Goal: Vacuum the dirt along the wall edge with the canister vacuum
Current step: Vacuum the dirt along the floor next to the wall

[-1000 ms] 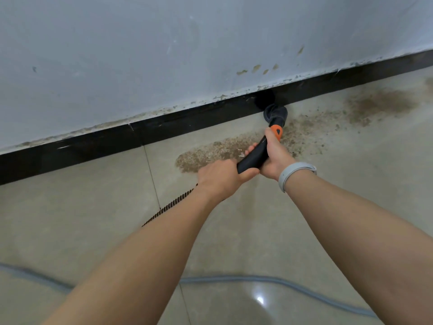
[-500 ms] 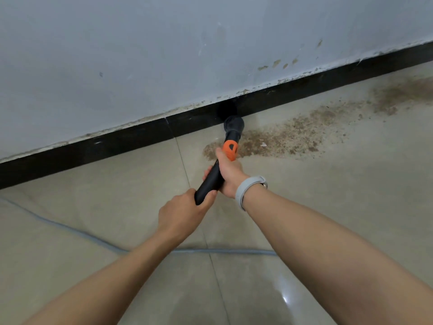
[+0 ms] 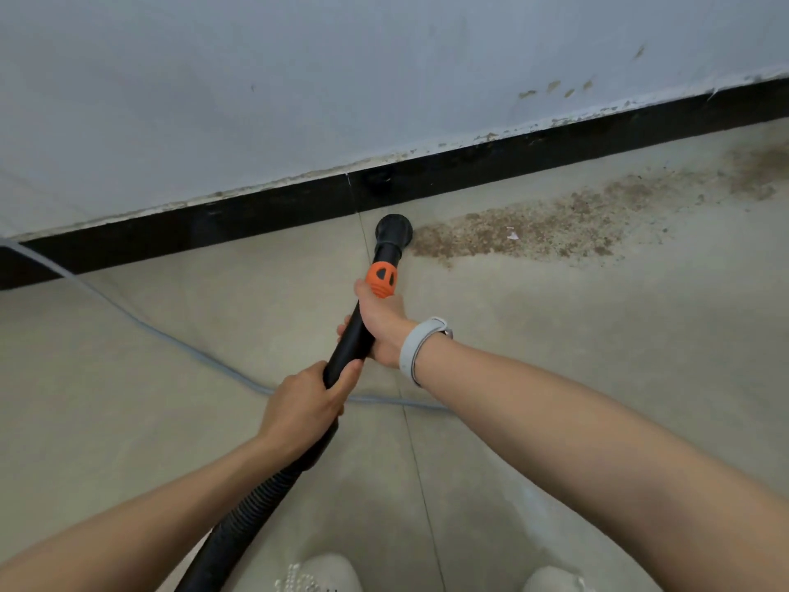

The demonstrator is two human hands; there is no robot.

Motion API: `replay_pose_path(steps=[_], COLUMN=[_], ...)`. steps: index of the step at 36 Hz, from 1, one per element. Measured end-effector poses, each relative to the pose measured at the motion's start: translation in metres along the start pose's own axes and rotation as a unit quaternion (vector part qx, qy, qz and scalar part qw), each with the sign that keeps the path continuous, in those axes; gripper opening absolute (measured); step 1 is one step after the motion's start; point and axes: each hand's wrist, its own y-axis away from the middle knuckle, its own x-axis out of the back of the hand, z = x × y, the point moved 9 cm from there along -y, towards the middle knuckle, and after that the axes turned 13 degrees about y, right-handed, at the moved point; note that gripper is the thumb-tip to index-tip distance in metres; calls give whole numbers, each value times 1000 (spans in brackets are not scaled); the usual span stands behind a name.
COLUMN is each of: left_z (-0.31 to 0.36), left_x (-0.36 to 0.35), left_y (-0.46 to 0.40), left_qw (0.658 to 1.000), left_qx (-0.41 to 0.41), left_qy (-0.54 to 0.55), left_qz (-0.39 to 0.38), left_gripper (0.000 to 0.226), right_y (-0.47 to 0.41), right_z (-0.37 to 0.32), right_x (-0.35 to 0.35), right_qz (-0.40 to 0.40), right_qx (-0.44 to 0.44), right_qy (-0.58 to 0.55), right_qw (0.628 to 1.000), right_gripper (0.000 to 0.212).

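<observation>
A black vacuum wand (image 3: pixel 356 339) with an orange collar (image 3: pixel 381 280) points at the wall. Its round black nozzle (image 3: pixel 393 230) sits on the floor just short of the black baseboard (image 3: pixel 555 153), at the left end of a brown dirt patch (image 3: pixel 555 224) that runs right along the wall. My right hand (image 3: pixel 380 324) grips the wand just below the collar. My left hand (image 3: pixel 305 405) grips the lower end, where the ribbed black hose (image 3: pixel 239 519) begins and trails toward the bottom edge. The canister is out of view.
A grey cable (image 3: pixel 179 343) lies across the beige tiled floor from the left baseboard, passing under my arms. The grey-white wall (image 3: pixel 341 79) rises behind the baseboard. The toes of my light shoes (image 3: pixel 318 574) show at the bottom. A light band (image 3: pixel 416 348) circles my right wrist.
The nozzle has slid left along the wall, from inside the dirt patch to its left end. The floor it crossed now looks clean. The view has shifted, showing more hose and my shoes.
</observation>
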Motion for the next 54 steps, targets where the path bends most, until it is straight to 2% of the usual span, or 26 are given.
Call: replay_pose_path(steps=[6,13,24,37,45,54], left_z=[-13,-15,8,37,59,94], left_x=[-3,-18,-32,-52,-74,-108], left_y=[28,43,21,23,17,3], left_qw=[999,998,997,994,990,981], left_qx=[-2,-13,-22,-43,-60,-87], left_qy=[1,6,0,-27,-49,-76], left_qz=[-32,-67,-72,-95,-115,-156], left_gripper=[49,43,50,55,56,58], right_y=[11,18,17,29,30,30], right_z=[34,56,24,20,16,6], right_x=[-2,11,33,66,99,150], right_qz=[28,51,70,89,110,135], right_qx=[-3,-6,6,-13,-13,-13], right_qy=[-3,-6,-10,-15,-46,-58], right_qw=[1000,999,998,996,993,989], right_gripper=[46,38,42,50,40,43])
